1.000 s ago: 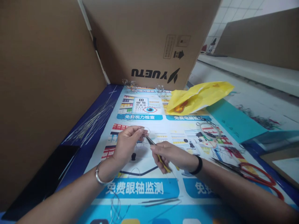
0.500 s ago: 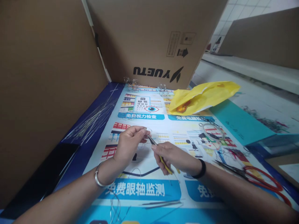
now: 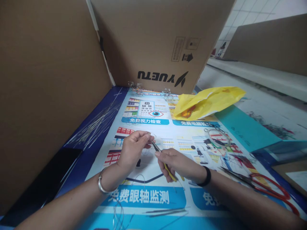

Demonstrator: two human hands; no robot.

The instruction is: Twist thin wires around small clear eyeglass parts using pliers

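My left hand [image 3: 131,147] is closed in a pinch, its thumb and forefinger on a thin wire [image 3: 153,136] that curves into a faint loop. My right hand [image 3: 174,161] is wrapped round pliers [image 3: 170,172] with yellow handles. The metal tips of the pliers point up and left, right at my left fingertips. Whether the jaws grip the wire is too small to tell. Below the hands, a thin wire arc [image 3: 141,179] and wire loops [image 3: 118,212] lie on the printed sheet [image 3: 134,209], near dark tweezers-like metal pieces [image 3: 166,211].
Straight wires [image 3: 96,124] lie at left beside a black flat object [image 3: 59,172]. Cardboard panels [image 3: 153,38] stand behind and at left. To the right are a yellow bag [image 3: 211,100], a wire coil [image 3: 219,137], red-handled scissors [image 3: 268,185] and a teal box [image 3: 247,127].
The whole view has shifted slightly, so the scene sits a little lower. Both hands keep nearly the same pose, the pliers still at the left fingertips.
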